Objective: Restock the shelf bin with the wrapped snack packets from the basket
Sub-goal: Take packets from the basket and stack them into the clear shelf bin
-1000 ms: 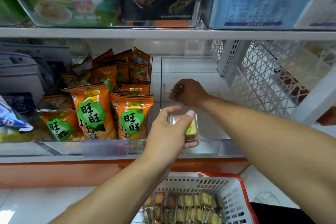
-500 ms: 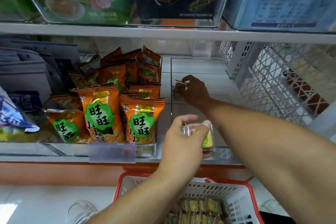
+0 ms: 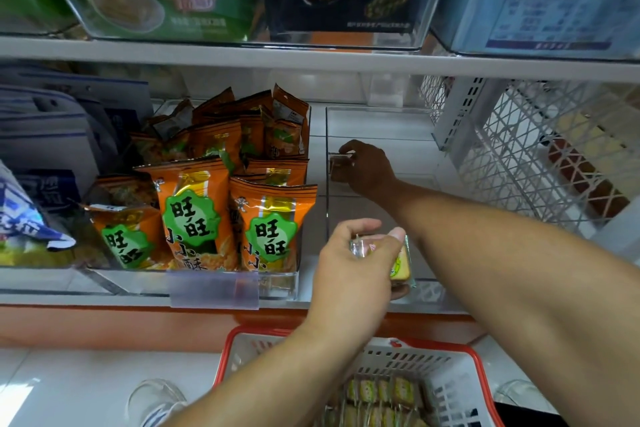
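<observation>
The shelf point(image 3: 311, 61) carries a clear bin point(image 3: 377, 121), with orange snack bags point(image 3: 194, 218) in the bin beside it. Below sits the red-rimmed basket point(image 3: 450, 388), wrapped packets point(image 3: 381, 395) inside. The right hand point(image 3: 367, 170) reaches deep into the clear bin, pinching a packet point(image 3: 337, 163). The left hand point(image 3: 349, 267) grips another packet point(image 3: 400, 265) at the bin's front edge.

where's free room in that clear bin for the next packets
The clear bin is bare behind the right hand to its back wall, and between that hand and the left hand in front. The neighbouring bin of orange bags is packed full.
</observation>
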Available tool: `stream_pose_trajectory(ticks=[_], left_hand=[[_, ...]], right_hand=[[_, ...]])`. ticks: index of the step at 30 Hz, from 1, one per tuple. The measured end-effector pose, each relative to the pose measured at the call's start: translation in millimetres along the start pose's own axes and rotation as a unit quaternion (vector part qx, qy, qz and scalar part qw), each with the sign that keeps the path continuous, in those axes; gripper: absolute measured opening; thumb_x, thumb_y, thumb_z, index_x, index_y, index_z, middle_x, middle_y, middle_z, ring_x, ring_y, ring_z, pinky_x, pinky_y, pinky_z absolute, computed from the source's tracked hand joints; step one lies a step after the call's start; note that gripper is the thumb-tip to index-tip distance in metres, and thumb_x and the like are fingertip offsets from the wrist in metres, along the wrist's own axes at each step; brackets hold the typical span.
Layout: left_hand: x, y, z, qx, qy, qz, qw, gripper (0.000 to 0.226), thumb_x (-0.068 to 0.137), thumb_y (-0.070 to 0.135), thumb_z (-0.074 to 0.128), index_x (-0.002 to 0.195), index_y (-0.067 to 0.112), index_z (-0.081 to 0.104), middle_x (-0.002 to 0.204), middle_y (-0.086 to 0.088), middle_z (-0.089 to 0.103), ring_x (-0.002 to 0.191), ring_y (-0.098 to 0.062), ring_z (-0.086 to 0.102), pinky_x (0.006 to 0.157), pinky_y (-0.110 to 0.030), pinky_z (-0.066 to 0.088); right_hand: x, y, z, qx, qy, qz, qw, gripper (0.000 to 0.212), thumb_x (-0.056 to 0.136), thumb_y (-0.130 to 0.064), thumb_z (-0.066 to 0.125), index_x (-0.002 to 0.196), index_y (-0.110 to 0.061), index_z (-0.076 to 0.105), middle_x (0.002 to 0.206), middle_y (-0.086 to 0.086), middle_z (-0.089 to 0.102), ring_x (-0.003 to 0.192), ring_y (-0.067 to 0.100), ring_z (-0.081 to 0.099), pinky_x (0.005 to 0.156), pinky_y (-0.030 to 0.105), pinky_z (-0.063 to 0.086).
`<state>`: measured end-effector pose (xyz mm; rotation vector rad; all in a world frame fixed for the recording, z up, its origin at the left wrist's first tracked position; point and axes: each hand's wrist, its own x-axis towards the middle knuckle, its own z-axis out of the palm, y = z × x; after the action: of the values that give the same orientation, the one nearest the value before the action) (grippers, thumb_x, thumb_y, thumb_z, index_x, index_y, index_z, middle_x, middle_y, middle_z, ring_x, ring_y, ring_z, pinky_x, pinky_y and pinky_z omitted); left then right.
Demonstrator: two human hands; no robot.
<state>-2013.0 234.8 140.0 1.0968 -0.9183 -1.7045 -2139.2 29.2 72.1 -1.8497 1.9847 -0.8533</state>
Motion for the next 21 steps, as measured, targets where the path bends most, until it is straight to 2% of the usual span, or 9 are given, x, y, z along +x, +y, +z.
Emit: stream_pose_trajectory(ticks=[4,7,9,15,17,18,19,20,21], left_hand=[[0.7,1.2,0.7,0.001,0.007,-0.007,1.000,0.020,0.092,0.026,0.074,0.111,0.023,0.067,0.102,-0.004,0.072,0.087,-0.024,0.076,0.067,-0.032,0.064],[0.6,3.4,0.9,-0.004,0.011,-0.016,1.000,0.021,0.092,0.027,0.074,0.111,0.020,0.066,0.105,-0.009,0.071,0.087,-0.028,0.076,0.068,-0.034,0.065],[-0.4,5.6,1.1,-0.014,0.010,-0.024,1.000,0.022,0.093,0.029,0.073,0.112,0.019,0.066,0.109,-0.014,0.069,0.085,-0.027,0.075,0.066,-0.032,0.064],[-4.4,13.6,3.4,-0.036,0.017,-0.044,0.998,0.026,0.095,0.034,0.071,0.110,0.014,0.066,0.113,-0.017,0.068,0.087,-0.028,0.076,0.066,-0.032,0.064],[-4.6,16.8,3.5,-0.046,0.026,-0.058,0.997,0.029,0.098,0.036,0.066,0.112,0.011,0.065,0.113,-0.020,0.069,0.090,-0.029,0.075,0.064,-0.033,0.064],[-4.7,18.7,3.6,-0.054,0.031,-0.062,0.996,0.031,0.100,0.036,0.063,0.114,0.009,0.064,0.112,-0.021,0.069,0.090,-0.029,0.074,0.063,-0.033,0.064],[-4.7,20.8,3.6,-0.064,0.038,-0.062,0.995,0.033,0.101,0.036,0.060,0.116,0.006,0.063,0.109,-0.021,0.069,0.087,-0.029,0.073,0.061,-0.033,0.064],[-5.0,22.6,3.7,-0.074,0.045,-0.057,0.995,0.034,0.103,0.035,0.058,0.117,0.005,0.063,0.104,-0.020,0.069,0.083,-0.027,0.072,0.060,-0.034,0.064],[-5.8,23.7,4.0,-0.081,0.050,-0.048,0.994,0.034,0.104,0.034,0.056,0.116,0.004,0.062,0.099,-0.018,0.069,0.079,-0.026,0.072,0.059,-0.035,0.064]], right_hand=[[1.9,2.3,0.0,-0.031,-0.016,-0.002,0.999,0.046,0.080,-0.016,0.080,0.123,-0.017,0.064,0.125,0.015,0.062,0.114,0.030,0.060,0.094,0.033,0.046],[-0.9,0.1,-2.6,-0.010,0.019,0.013,1.000,0.052,0.079,-0.012,0.080,0.124,-0.015,0.055,0.122,0.013,0.049,0.098,0.025,0.055,0.081,0.029,0.040],[-3.6,-1.4,-8.6,-0.011,0.033,0.015,0.999,0.054,0.078,-0.009,0.080,0.124,-0.013,0.053,0.123,0.014,0.045,0.094,0.024,0.053,0.078,0.026,0.034],[-22.6,-3.0,-44.3,-0.006,0.034,0.017,0.999,0.036,0.088,-0.011,0.074,0.121,-0.012,0.060,0.128,0.015,0.052,0.115,0.027,0.057,0.085,0.019,0.033],[-37.8,-13.5,-61.9,0.039,0.034,0.019,0.998,0.028,0.090,-0.015,0.072,0.118,-0.012,0.065,0.123,0.012,0.059,0.113,0.027,0.059,0.096,0.023,0.041],[-48.2,-20.3,-71.5,0.081,0.034,0.030,0.996,0.022,0.091,-0.016,0.071,0.113,-0.013,0.067,0.118,0.008,0.063,0.109,0.026,0.063,0.099,0.033,0.048],[-60.9,-28.4,-82.5,0.130,0.032,0.042,0.990,0.015,0.092,-0.018,0.070,0.107,-0.015,0.070,0.109,0.003,0.067,0.103,0.024,0.066,0.095,0.042,0.053],[-76.4,-36.6,-94.0,0.176,0.024,0.050,0.983,0.007,0.092,-0.021,0.070,0.099,-0.019,0.071,0.098,-0.003,0.070,0.094,0.020,0.068,0.088,0.045,0.057],[-94.4,-44.5,-105.4,0.212,0.008,0.053,0.976,0.004,0.091,-0.027,0.072,0.092,-0.023,0.071,0.089,-0.009,0.071,0.084,0.015,0.068,0.079,0.041,0.059]])
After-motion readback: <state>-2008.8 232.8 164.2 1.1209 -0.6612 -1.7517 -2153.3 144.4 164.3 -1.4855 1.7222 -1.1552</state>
